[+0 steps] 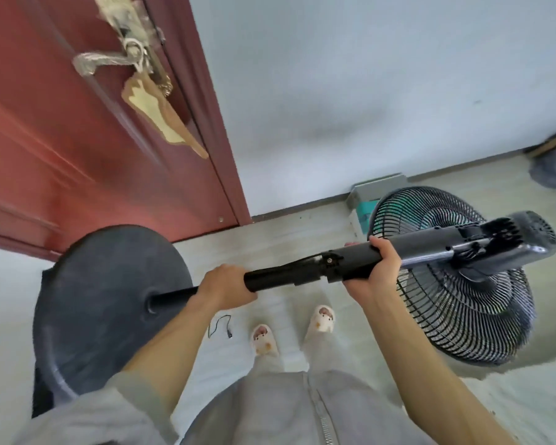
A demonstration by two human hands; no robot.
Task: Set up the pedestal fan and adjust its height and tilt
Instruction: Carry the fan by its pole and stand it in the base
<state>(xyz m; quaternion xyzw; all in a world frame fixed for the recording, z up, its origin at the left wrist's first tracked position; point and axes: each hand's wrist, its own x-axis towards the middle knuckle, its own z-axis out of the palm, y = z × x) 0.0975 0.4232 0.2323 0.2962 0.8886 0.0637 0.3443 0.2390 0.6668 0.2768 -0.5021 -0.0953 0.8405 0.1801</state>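
While it is held clear of the floor and lies nearly level across the person's front, the black pedestal fan [289,276] points its round dark grey plastic base [103,300] to the left. Its black wire-grille head [456,309] is to the right, and that end sits a little higher in view. The grille faces down and away, and the grey plastic motor housing [527,242] sits behind it at the far right.

The left hand [225,287] is clenched round the thin black pole [174,297], knuckles up, close to where the pole enters the base. The right hand [376,271] is wrapped from below round the thicker grey upper column [430,255], fingers curled over the top, just beside the joint where column and pole meet. Both forearms are bare; a pale grey sleeve [109,409] shows at the left elbow, above a grey zipped jacket [286,409].

Under the pole stand two feet in white patterned slippers [264,340] on the pale floor [270,239]. A short black cable [220,327] lies on the floor near the left slipper.

Behind the base is a dark red panelled door [77,139], whose metal lever handle [100,61] looks wrapped in clear film, with a tan flat tag [161,114] hanging from it. To the right of the door runs a white wall [366,91]. A grey and teal box [366,194] stands against the wall, partly hidden by the grille. At the right edge is a dark blurred shape that cannot be made out.
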